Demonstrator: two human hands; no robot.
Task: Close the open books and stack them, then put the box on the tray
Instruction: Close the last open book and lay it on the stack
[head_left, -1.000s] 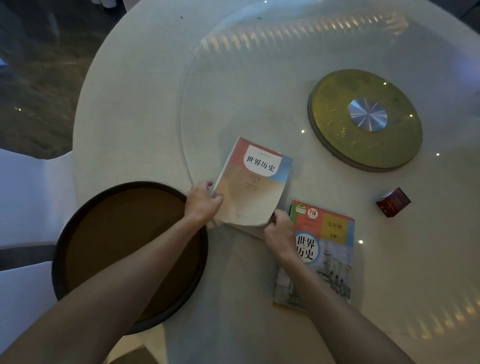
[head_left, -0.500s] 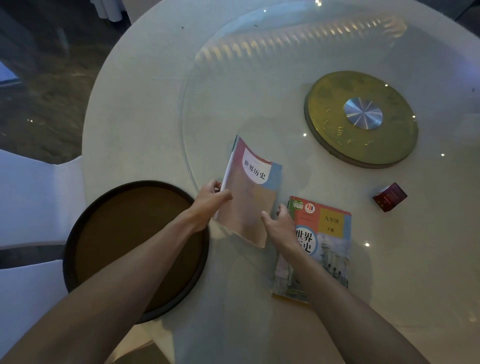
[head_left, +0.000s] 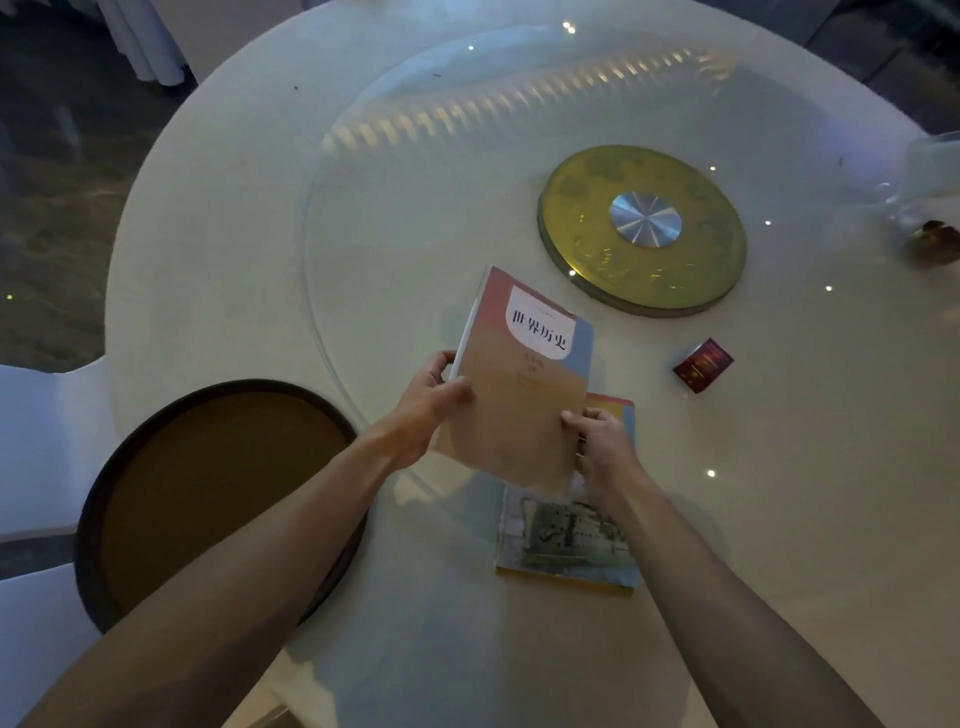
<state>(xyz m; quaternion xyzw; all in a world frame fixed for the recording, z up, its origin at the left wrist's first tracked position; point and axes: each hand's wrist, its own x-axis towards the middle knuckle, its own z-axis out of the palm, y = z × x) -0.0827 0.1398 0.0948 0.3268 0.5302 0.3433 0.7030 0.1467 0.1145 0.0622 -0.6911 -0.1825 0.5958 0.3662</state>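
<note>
A closed orange-and-red history book (head_left: 519, 384) is lifted off the table, held by both hands. My left hand (head_left: 426, 410) grips its left edge near the spine. My right hand (head_left: 602, 447) grips its lower right edge. The lifted book hangs partly over a second closed book (head_left: 566, 535) that lies flat on the table; only its lower half and top right corner show. A small dark red box (head_left: 702, 365) lies on the table to the right of the books. A round dark tray (head_left: 218, 488) with a brown inside sits at the near left, under my left forearm.
A gold disc (head_left: 582, 208) with a silver hub sits at the middle of the round glass turntable (head_left: 415, 208). Glassware (head_left: 930, 197) stands at the far right edge. White chair backs (head_left: 36, 447) stand to the left of the table.
The orange book rose off the table and moved right, over the second book. Both hands moved with it, and my right hand left the lower book's cover.
</note>
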